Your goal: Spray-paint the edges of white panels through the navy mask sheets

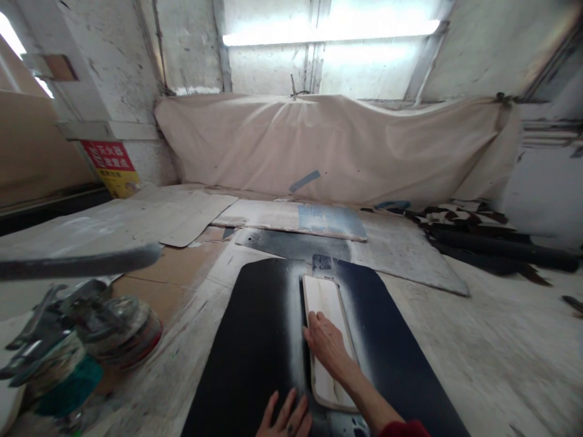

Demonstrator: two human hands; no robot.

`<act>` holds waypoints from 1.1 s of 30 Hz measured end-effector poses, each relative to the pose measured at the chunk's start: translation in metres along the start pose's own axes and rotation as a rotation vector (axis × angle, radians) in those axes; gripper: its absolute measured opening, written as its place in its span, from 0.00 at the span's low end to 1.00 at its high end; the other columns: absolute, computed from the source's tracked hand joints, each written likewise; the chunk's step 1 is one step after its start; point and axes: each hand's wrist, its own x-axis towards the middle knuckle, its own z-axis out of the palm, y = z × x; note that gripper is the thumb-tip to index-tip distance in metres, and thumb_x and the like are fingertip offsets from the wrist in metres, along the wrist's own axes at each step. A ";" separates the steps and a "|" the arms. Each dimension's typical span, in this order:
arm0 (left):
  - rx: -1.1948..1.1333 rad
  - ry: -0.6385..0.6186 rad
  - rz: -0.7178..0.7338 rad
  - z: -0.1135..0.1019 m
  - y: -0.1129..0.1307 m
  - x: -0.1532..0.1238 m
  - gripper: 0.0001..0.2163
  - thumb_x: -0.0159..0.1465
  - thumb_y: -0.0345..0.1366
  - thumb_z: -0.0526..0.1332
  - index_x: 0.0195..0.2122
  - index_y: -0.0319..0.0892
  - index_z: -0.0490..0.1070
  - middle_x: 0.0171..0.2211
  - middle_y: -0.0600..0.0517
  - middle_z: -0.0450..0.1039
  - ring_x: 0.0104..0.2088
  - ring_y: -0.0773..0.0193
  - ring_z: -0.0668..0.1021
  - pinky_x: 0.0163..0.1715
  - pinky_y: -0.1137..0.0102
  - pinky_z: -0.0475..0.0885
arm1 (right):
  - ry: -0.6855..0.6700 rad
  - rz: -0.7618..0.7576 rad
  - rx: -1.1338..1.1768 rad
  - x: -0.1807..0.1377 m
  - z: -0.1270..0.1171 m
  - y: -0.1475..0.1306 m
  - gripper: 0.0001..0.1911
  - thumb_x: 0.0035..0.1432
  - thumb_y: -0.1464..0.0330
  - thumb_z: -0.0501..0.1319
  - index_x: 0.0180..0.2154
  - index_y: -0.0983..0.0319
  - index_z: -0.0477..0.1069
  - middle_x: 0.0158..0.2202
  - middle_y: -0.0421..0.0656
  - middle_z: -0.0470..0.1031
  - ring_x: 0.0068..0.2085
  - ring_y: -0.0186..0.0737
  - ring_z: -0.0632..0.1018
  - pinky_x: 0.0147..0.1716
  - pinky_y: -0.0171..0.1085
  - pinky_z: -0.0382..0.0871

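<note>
A large dark panel (pixel 250 328) with rounded far corners lies flat in front of me. Pale, spray-like haze runs down its middle. Over that middle strip lies a long white board (pixel 322 291) with rounded corners and a raised ridge along its length. My right hand (pixel 325 341) has its fingers closed on the ridge of this board, near its middle. At the near edge of the view, my left hand (pixel 286 416) rests on the dark panel with fingers spread, just left of the board.
At left stand what look like spray guns (pixel 68 303) with a grimy cup (pixel 122 331) and a teal-stained cup (pixel 68 376). Beyond the panel lie flat sheets (pixel 291 218). Dark material scraps (pixel 492 243) are piled at right. A beige cloth (pixel 341 145) hangs behind.
</note>
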 end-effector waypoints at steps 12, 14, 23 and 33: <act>-0.218 -0.201 -0.078 0.003 -0.002 0.005 0.10 0.62 0.41 0.54 0.44 0.50 0.66 0.43 0.52 0.73 0.44 0.60 0.74 0.40 0.68 0.65 | -0.017 -0.196 0.123 -0.011 0.025 0.030 0.18 0.52 0.79 0.52 0.47 0.69 0.63 0.45 0.52 0.69 0.48 0.44 0.70 0.48 0.37 0.63; -0.343 -0.275 -0.115 0.006 -0.002 0.007 0.13 0.60 0.46 0.55 0.44 0.48 0.65 0.42 0.51 0.73 0.44 0.58 0.73 0.39 0.67 0.66 | 0.008 -0.240 0.205 -0.013 0.033 0.039 0.14 0.48 0.79 0.54 0.39 0.66 0.67 0.40 0.50 0.70 0.44 0.44 0.71 0.45 0.37 0.65; -0.873 -0.305 -0.462 0.011 -0.008 0.010 0.19 0.55 0.29 0.53 0.48 0.50 0.65 0.37 0.53 0.73 0.40 0.63 0.72 0.42 0.69 0.68 | 0.150 -0.302 0.307 -0.016 0.054 0.049 0.14 0.45 0.80 0.55 0.36 0.64 0.66 0.37 0.47 0.68 0.40 0.42 0.69 0.41 0.38 0.65; -0.802 -0.241 -0.413 -0.030 -0.010 0.092 0.18 0.56 0.24 0.49 0.47 0.43 0.65 0.49 0.48 0.67 0.51 0.61 0.66 0.51 0.65 0.64 | 0.225 -0.257 0.412 -0.021 0.059 0.048 0.17 0.47 0.79 0.52 0.41 0.63 0.67 0.37 0.46 0.72 0.41 0.43 0.72 0.41 0.41 0.68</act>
